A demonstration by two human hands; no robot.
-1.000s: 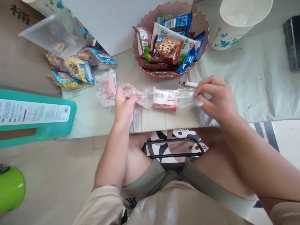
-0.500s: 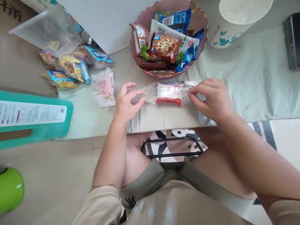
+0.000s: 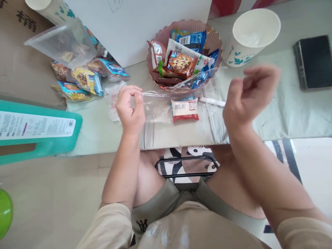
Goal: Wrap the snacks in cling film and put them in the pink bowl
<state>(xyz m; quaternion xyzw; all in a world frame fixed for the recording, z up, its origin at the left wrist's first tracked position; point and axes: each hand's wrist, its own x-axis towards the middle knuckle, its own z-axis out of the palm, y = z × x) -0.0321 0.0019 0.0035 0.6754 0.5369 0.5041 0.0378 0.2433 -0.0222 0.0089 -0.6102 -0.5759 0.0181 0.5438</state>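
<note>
A thin clear plastic film stretches above the table from my left hand toward my right hand. My left thumb and fingers pinch its left end. My right hand is raised, fingers curled and partly blurred, apparently closed on the film's other end. Between them on the cloth lies a white-and-red snack packet, touched by neither hand, with a bluish edge showing behind it. A thin white strip lies just right of the packet. Behind my left hand, a plastic-wrapped pinkish packet is partly hidden.
Beyond the film stands a pink scalloped bowl full of wrapped snacks. To its right are a paper cup and a black phone-like device. Bagged snacks, a clear container and a teal jug are on the left.
My right hand has moved up and right, away from the packet, and its fingers have curled. The film now stretches higher, in front of the bowl. My left hand has shifted slightly left.
</note>
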